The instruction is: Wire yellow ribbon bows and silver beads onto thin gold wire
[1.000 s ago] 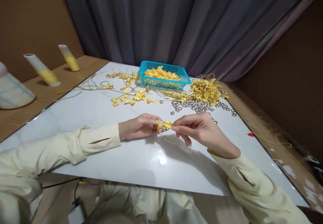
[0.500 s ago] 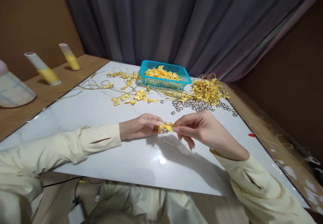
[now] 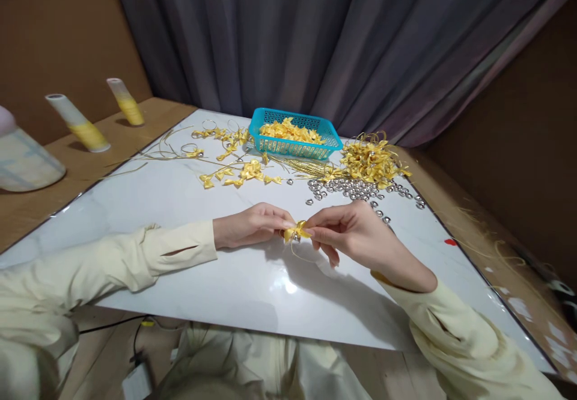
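Between my two hands, above the white tabletop, is a yellow ribbon bow with a small silvery piece at its middle and a thin gold cord looping below. My left hand pinches the bow's left side. Thumb and forefinger of my right hand grip its right side, while the other fingers curl underneath. Beyond the hands lie loose yellow bows and a scatter of silver heart-like beads. Fine detail of the cord at the bow is too small to tell.
A blue-green basket of yellow bows stands at the back. Right of it is a heap of corded bows, beside a bundle of gold cords. Two yellow-wound spools and a pale jar stand on the left.
My right hand has shifted slightly left, uncovering more silver beads behind it. The bow has turned a little and its loops now show more openly.
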The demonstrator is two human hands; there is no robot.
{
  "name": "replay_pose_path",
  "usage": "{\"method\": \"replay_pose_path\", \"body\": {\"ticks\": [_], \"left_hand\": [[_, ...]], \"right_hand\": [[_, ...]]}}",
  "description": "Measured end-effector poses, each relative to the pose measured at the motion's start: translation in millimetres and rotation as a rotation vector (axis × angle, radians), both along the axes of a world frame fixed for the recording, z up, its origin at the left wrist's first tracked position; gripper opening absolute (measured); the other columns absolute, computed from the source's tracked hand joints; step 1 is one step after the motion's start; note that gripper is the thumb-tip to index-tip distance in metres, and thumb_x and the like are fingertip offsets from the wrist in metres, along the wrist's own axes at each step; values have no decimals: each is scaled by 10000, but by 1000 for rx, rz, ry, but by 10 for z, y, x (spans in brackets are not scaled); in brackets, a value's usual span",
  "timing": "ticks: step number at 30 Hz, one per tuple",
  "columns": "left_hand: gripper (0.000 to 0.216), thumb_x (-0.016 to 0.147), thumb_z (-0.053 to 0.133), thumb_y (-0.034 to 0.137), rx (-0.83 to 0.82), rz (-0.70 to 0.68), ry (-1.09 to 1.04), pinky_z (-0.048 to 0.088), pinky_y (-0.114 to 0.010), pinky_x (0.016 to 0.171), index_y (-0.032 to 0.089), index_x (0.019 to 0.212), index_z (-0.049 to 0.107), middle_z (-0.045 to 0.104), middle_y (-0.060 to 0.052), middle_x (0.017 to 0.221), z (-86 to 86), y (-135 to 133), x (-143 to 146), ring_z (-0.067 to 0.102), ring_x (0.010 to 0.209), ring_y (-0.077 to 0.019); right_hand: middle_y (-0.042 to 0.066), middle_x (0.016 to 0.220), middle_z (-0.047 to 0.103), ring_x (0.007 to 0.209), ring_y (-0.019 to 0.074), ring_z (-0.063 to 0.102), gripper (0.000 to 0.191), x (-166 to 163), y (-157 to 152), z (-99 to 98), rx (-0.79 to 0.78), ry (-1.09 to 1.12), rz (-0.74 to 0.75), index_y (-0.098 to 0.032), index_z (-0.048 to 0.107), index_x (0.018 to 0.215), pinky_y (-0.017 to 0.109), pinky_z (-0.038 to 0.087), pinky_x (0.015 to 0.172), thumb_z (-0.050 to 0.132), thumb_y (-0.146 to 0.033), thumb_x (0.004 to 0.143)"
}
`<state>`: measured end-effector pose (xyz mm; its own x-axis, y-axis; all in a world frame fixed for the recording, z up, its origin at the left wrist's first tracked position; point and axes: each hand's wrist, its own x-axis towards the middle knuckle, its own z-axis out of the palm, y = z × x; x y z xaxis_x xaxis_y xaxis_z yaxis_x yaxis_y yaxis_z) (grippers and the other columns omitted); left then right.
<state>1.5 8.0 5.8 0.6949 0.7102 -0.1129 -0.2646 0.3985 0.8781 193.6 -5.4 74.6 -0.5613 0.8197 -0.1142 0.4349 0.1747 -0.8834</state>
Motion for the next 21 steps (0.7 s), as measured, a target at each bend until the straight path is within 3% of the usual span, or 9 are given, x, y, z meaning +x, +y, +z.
{"method": "replay_pose_path", "body": {"ticks": [7,13,21], "left_hand": [[149,798,577,256,251,106,155,329,-234,659,123,755,629,576,-6,712,79,-4,-27,471,663,-99],[187,835,530,286,552,165,321,367,-250,692,126,761,592,567,-26,760,223,-68,-42,489,722,-127],[180,853,503,275,815,197,408,395,-260,730,143,751,571,571,-42,778,214,-67,-58,515,775,-147]], "right_hand": [[11,456,600,389,87,547,224,41,21,-82,131,-15,-44,-117,692,721,184,444,445,589,-305,787],[44,574,675,517,127,632,230,108,86,-188,116,87,7,-127,715,814,227,525,557,614,-331,779],[51,619,691,546,135,638,242,130,102,-248,107,102,25,-144,728,848,250,544,577,621,-350,775]]}}
